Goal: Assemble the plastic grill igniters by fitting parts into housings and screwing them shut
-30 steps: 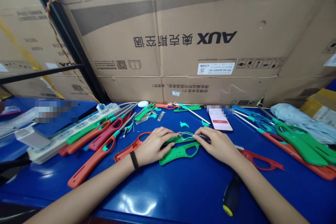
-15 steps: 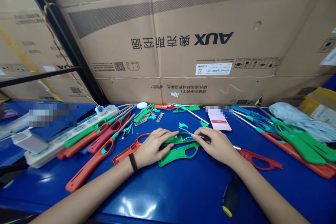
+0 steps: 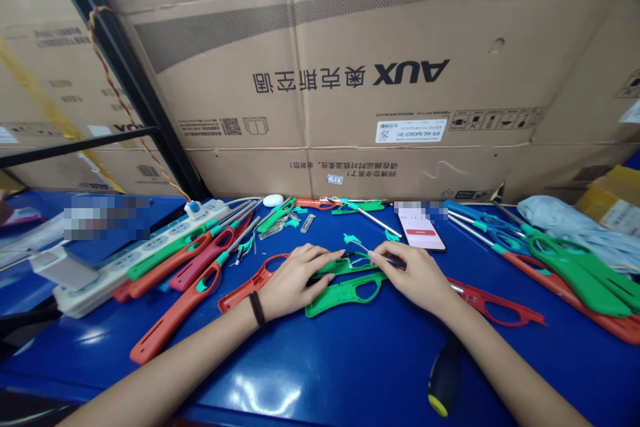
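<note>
My left hand (image 3: pixel 303 277) is closed over an open green lighter casing half (image 3: pixel 345 265), thumb on its near side and index finger by a small black part inside. The thumb and index finger of my right hand (image 3: pixel 413 273) pinch a thin grey wire or tube (image 3: pixel 357 246) at the casing's far edge. Something dark shows partly under the right fingers; I cannot make out what. Just nearer lies a second green casing half (image 3: pixel 345 295). Left of it, an orange-red casing half (image 3: pixel 250 287) is partly behind my left hand. A small teal trigger (image 3: pixel 351 239) lies beyond the fingertips.
Several long lighters (image 3: pixel 175 310) lie beside a white power strip (image 3: pixel 80 297) on the left. On the right are green lighter casings (image 3: pixel 580 277), a red casing half (image 3: pixel 500 303) and a black-handled tool (image 3: pixel 444 380). A phone (image 3: pixel 421 230) lies near the tall cardboard box (image 3: pixel 320 27).
The view has shifted slightly, moving everything a little to the right. Both hands keep nearly the same hold, with the right fingertips still pinching at the casing.
</note>
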Tool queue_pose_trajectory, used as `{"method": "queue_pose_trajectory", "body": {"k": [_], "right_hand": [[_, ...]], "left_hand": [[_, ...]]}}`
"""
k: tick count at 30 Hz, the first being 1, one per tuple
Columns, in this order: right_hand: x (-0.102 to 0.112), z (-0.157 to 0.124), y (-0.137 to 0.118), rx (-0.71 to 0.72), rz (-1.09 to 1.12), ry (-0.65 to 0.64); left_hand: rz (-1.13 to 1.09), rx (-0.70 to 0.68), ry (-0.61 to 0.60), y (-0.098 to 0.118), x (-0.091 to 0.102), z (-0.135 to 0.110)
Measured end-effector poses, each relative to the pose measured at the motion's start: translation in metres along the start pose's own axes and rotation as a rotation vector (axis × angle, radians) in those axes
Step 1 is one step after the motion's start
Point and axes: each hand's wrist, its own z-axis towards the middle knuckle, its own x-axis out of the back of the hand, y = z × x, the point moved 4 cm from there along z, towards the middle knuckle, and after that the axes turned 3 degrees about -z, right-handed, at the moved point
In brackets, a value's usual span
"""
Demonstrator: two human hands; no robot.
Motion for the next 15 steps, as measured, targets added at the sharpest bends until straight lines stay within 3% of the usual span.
{"method": "queue_pose_trajectory", "body": {"k": [15], "right_hand": [[-0.0057,0.0001,0.0089,-0.051,-0.089,-0.082]], "left_hand": [[0.022,-0.004,-0.051,0.0004,0.0001,0.0011]]}}
